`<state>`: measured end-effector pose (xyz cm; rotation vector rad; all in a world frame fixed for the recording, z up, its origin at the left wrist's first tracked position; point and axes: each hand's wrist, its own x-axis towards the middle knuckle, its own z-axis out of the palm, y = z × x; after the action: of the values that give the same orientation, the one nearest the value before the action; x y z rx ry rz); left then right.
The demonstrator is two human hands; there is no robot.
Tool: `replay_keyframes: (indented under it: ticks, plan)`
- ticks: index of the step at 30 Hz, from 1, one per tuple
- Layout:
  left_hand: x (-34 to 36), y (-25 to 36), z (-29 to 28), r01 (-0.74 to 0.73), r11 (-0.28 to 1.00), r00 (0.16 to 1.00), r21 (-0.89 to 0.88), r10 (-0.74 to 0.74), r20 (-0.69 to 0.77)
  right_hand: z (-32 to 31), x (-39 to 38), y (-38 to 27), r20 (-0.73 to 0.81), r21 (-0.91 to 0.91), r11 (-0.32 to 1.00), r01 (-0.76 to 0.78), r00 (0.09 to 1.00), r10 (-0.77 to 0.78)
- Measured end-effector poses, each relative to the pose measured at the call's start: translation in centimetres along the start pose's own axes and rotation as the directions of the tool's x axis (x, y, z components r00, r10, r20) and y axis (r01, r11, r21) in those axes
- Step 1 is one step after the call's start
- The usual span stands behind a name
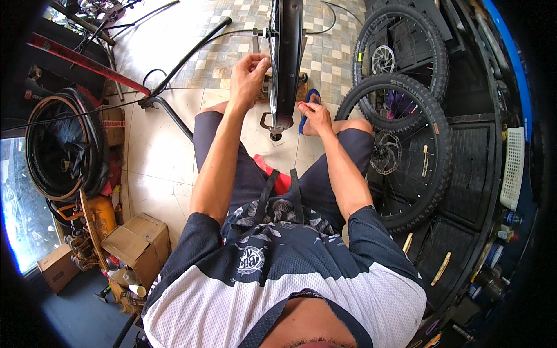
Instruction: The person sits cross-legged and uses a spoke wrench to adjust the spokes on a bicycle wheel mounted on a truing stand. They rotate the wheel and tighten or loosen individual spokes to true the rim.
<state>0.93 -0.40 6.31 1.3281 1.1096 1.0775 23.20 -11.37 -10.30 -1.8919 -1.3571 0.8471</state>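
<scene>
— Where's the wheel?

— Top centre of the frame, the black wheel (pixel 288 64) stands edge-on in its stand (pixel 272 124), between my knees.

— And your hands?

— My left hand (pixel 248 74) is pinched shut at the rim's left side; my right hand (pixel 316 116) curls closed against its lower right — near two knobby tyres (pixel 432 168).

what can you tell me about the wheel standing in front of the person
The black wheel stands upright, edge-on to the camera, held in a metal stand on the pale tiled floor. Thin spokes show on its left side. The left hand pinches at the spokes, and the right hand rests low beside the rim.
</scene>
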Motion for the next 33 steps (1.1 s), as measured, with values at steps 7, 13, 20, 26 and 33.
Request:
replay_keyframes:
  ticks: [7,13,20,26,33]
  plan:
    - [-2.8,-8.0,0.6,0.199,0.976,0.979,0.090,-0.202,0.016,0.3,0.1,0.2,-0.007,-0.001,0.997,-0.071,0.997,0.071]
    - [-2.4,-6.7,0.6,0.241,0.967,0.955,0.082,-0.251,0.157,0.1,0.0,0.1,-0.005,0.007,1.000,-0.014,1.000,0.014]
    - [-0.9,-1.2,0.1,0.160,0.969,0.970,0.189,-0.190,0.153,0.1,0.0,-0.3,-0.002,0.021,1.000,0.013,1.000,-0.013]
    - [-0.7,1.7,0.3,0.082,0.980,0.993,-0.182,-0.064,0.102,0.1,0.0,0.1,-0.011,0.002,1.000,0.023,1.000,-0.023]
    - [-1.5,-3.9,0.7,0.157,0.985,0.985,-0.067,-0.161,-0.060,0.2,0.1,0.3,0.001,0.004,1.000,-0.003,1.000,0.003]
